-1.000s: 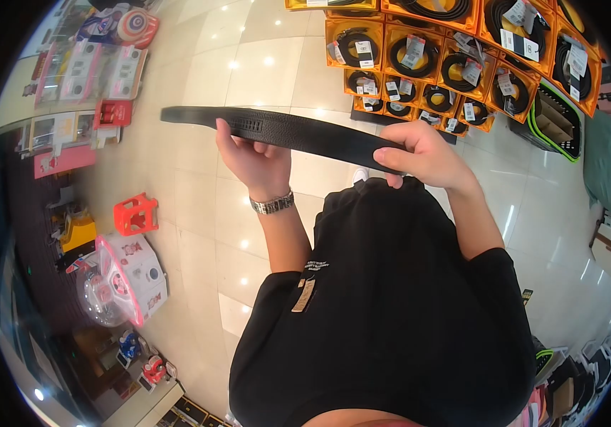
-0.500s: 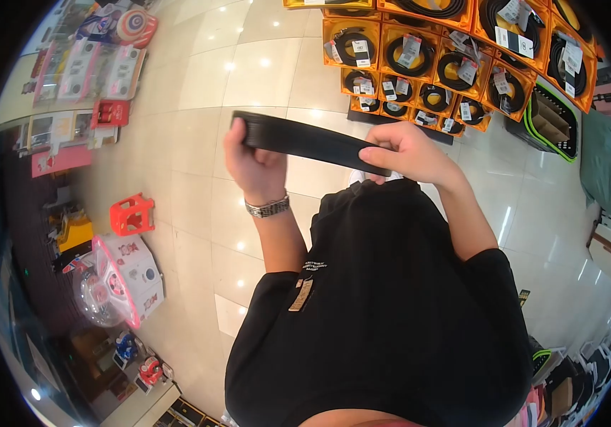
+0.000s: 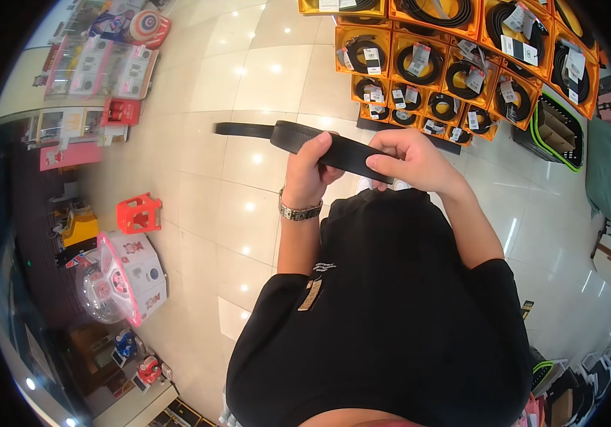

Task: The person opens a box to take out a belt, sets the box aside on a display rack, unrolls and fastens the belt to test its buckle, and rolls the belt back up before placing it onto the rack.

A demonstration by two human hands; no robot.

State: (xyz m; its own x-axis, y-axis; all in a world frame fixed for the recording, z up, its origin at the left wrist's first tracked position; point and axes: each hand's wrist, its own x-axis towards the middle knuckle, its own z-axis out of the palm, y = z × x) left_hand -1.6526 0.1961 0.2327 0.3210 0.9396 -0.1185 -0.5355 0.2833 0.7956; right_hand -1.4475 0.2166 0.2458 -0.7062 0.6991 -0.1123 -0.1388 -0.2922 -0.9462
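A black belt (image 3: 293,137) is stretched between my hands, partly folded into a flat loop, with a loose end sticking out to the left. My left hand (image 3: 310,165), with a metal watch on its wrist, pinches the folded part, thumb on top. Around the right end of the belt my right hand (image 3: 406,160) is closed, thumb on top and fingers underneath. What lies beneath the fingers is hidden.
Orange display boxes (image 3: 419,62) with coiled belts stand ahead on the right, beside a black and green basket (image 3: 560,132). To the left are a red stool (image 3: 139,213), a pink and white toy machine (image 3: 134,277) and boxed toys (image 3: 92,67).
The belt went from extended to folded, with an end now sticking out left. My left hand moved left along it, then back right and closer to my right hand.
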